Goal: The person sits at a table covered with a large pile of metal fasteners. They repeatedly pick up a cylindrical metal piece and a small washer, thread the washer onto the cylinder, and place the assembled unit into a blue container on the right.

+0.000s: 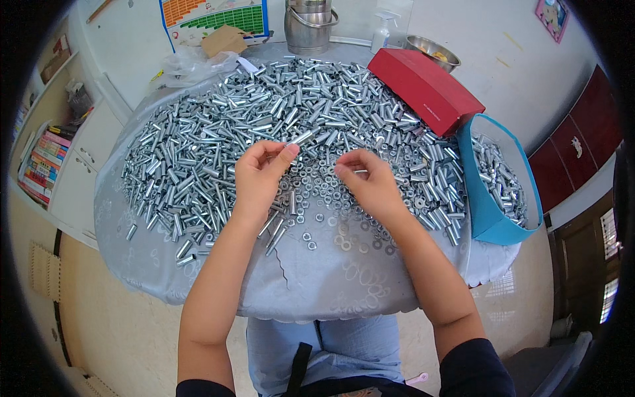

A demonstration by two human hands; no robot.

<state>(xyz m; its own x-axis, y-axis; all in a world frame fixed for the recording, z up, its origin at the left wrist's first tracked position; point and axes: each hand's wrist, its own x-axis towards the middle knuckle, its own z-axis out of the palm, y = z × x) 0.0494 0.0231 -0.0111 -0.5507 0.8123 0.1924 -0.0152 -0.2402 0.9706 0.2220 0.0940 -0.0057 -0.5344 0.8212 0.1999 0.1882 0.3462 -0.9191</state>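
My left hand (pixel 258 177) is closed, thumb against fingers, on a shiny metal sleeve (pixel 304 137) that points up and to the right over the heap. To its right, my right hand (pixel 376 186) has thumb and fingertips pinched together above the nuts. Whatever it may hold is too small to make out. Beneath and between both hands lie many small nuts and washers (pixel 322 182). A broad heap of silvery metal sleeves and bolts (pixel 198 142) spreads behind and to both sides of them.
A grey patterned cloth (pixel 317 281) covers the table. At the right, a teal fabric bin (pixel 496 228) holds more metal pieces, beside a red box (pixel 426 89). Behind the heap stand a steel pail (pixel 309 30), a spray bottle (pixel 381 32), a metal bowl (pixel 450 61) and a plastic bag (pixel 195 66).
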